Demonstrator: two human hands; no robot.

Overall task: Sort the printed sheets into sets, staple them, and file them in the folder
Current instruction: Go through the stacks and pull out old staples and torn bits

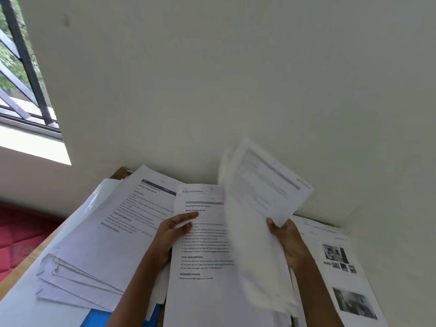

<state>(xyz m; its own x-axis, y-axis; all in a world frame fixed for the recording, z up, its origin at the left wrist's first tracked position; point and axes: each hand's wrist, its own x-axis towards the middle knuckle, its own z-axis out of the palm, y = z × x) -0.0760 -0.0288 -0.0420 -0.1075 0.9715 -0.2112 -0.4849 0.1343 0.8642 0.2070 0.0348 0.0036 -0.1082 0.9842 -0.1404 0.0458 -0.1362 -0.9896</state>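
Note:
My left hand (173, 234) grips a stack of printed sheets (203, 267) by its left edge, thumb lying across the top page with headed text. My right hand (286, 241) pinches a blurred sheet (262, 185) lifted up and to the right of that stack, its lower part curling down in front. A fanned pile of stapled sets (94, 251) lies on the table at left. A page with photos (339, 267) lies at right. A blue folder (99, 317) peeks out at the bottom under the papers.
The wooden table (22, 263) stands against a white wall (236, 79). A window with dark bars (21, 67) is at upper left. A red padded surface (18, 234) lies beyond the table's left edge.

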